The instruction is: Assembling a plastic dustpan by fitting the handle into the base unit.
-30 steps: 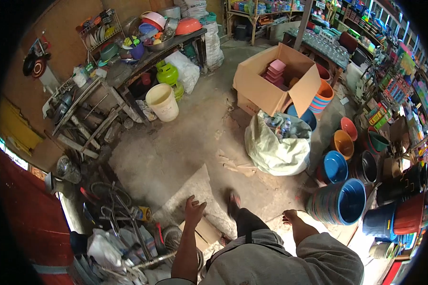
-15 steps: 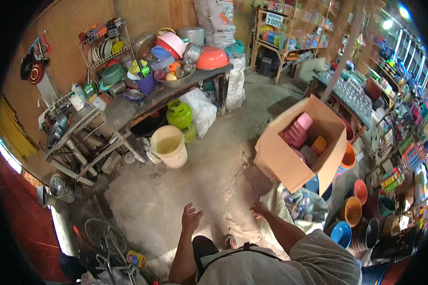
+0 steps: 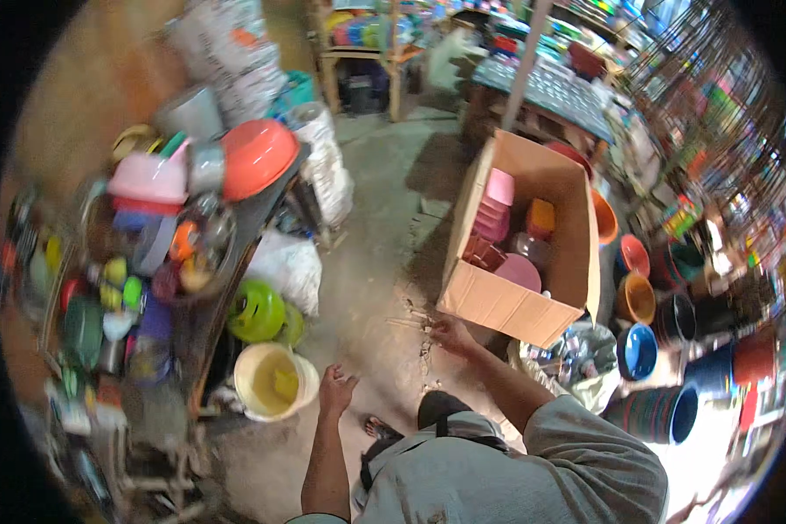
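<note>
Passage: concrete floor [image 3: 367, 231] ahead | left obstacles: bucket [image 3: 306, 386], table [image 3: 257, 208] | right obstacles: cardboard box [image 3: 515, 306], sack [image 3: 600, 389]

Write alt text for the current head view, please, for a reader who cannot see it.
A bare left hand hovers near a cream bucket, the right hand near an open cardboard box holding pink containers. Basins and pots crowd a table at left; coloured buckets are at right.
</note>
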Demonstrator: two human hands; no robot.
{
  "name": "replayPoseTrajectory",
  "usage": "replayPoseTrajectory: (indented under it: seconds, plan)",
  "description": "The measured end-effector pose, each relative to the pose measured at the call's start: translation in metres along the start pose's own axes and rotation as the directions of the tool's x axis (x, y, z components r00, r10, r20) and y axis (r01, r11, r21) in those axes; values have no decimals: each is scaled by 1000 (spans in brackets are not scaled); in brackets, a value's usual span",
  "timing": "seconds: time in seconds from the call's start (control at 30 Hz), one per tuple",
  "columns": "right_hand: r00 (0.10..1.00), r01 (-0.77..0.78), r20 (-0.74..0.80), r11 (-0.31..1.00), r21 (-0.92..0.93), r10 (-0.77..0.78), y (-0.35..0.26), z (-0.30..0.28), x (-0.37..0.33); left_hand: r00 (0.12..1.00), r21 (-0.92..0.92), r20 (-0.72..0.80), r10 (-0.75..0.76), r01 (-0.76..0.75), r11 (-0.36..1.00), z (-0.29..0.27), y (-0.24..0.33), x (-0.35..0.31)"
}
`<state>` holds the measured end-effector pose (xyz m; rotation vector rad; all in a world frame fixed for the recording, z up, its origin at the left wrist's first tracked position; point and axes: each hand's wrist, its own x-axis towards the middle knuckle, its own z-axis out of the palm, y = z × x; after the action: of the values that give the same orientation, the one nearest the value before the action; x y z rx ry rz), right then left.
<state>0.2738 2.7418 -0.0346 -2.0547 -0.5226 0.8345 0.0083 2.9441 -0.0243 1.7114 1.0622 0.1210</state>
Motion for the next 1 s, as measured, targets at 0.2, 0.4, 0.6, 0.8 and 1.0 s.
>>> replayPoseTrajectory:
  seconds: [0.2,0.4,0.6,0.8,1.0]
  plan:
    - [963,30,-257,918,395,79,-39,-48,77,957,116,182,225,-248,962,9,64,179]
    - [783,-286,-417,862,418,462,-6,-89,169,858,217,452,243,-370,903,66,168,311]
    - [634,-187,-600,850,493,487,7,-146,234,749,68,646,147,-248,966,125,248,413]
    - [458,-86,-596,700,709,659,-62,-187,266,511,134,851,122,-436,890,195,338,511]
    - [128,-22,-625,632,774,770,-43,-192,251,200,96,977,77,-729,677,298,445,516]
